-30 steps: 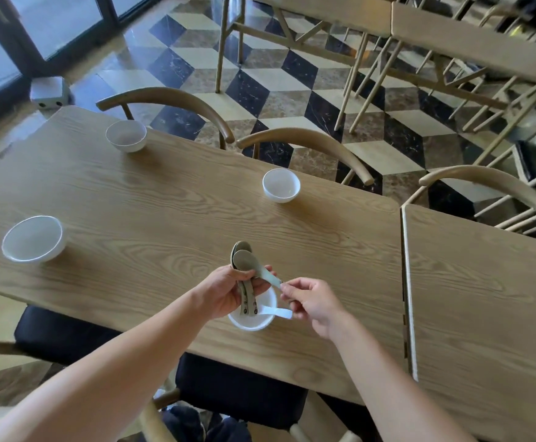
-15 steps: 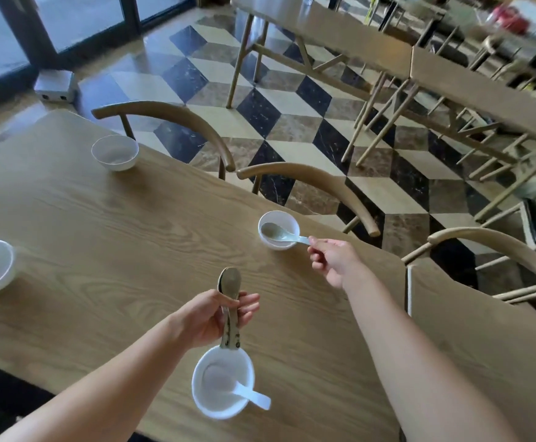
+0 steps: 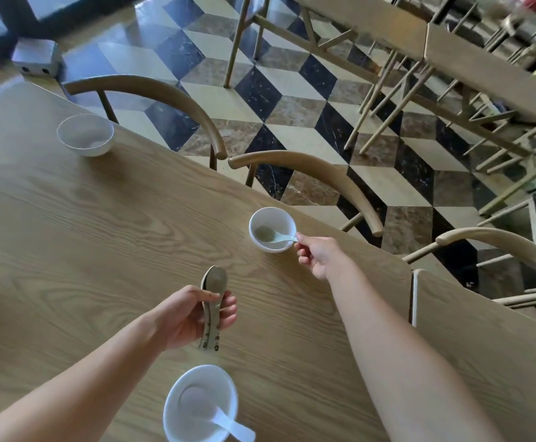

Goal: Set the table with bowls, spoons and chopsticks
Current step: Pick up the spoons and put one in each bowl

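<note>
Over by the far edge of the surface (image 3: pixel 100 234), the right hand (image 3: pixel 319 255) is pinching the handle end of a spoon (image 3: pixel 271 235) whose scoop already sits down inside the far bowl (image 3: pixel 276 216). So this looks like the spoon-dropping step for that place setting, pretty much at the point of letting go.

Left hand (image 3: pixel 190 315) is wrapped round the spare spoons (image 3: pixel 216 277), nested together and held just above the wood near the middle. Can't tell exactly how many are in the stack. Closest to the camera, the near bowl (image 3: pixel 196 378) has its own second spoon (image 3: pixel 228 424) resting in it, handle poking over the rim, so that spot is sorted for spoons.

Up at the far left corner there's an empty bowl (image 3: pixel 85 149) with nothing in it yet. My guess for the next move: release the pinch so the handle leans on the rim, pull one spoon off the stack, then reach across to that corner bowl, which is a long way off.

No chopsticks anywhere in view, so that part of the job isn't started.
</note>
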A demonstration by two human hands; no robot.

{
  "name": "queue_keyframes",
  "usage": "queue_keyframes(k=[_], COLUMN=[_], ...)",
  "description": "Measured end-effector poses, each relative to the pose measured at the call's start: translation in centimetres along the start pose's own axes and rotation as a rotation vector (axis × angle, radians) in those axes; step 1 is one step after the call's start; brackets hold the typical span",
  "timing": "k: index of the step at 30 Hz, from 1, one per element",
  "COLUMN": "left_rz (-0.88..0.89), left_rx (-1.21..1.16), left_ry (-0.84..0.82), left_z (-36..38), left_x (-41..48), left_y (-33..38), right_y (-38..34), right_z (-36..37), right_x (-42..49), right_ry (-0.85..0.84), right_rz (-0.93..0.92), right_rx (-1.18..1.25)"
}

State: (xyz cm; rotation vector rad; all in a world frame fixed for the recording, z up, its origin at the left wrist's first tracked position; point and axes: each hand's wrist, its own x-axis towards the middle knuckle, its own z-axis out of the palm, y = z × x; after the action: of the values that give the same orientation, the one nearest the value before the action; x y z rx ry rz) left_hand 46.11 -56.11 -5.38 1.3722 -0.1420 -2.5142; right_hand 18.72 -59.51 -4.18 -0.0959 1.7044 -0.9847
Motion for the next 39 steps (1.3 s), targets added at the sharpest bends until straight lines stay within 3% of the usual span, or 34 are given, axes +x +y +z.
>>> queue_keyframes(k=[19,23,30,33,39], left_rz=[0.024,0.03,0.067,0.088,0.192], left_rx=[0.024,0.022,0.068,0.108,0.126], left_ry=[0.051,0.029,-0.006,-0.039,-0.077], left_z=[-0.5,-0.6,-0.9,-0.5,-2.7], left_x=[-1.8,-3.4,-7.0,-8.8,-13.3], left_y=[-0.2,-0.6,-1.6,-2.1,-3.8], right_y=[0.5,1.1,3.9,6.7,13.8], right_z=[-0.2,0.0,-1.1,-0.3,4.8], right_x=[0.4,-0.9,-7.1,-12.2,-24.4], right_ry=[0.153,0.129,0.182,0.077,-0.336], right_rz=[-0.001,-0.017,-0.026,-0.067,-0.074], right_rx=[0.023,0.102,0.0,-0.113,-0.267])
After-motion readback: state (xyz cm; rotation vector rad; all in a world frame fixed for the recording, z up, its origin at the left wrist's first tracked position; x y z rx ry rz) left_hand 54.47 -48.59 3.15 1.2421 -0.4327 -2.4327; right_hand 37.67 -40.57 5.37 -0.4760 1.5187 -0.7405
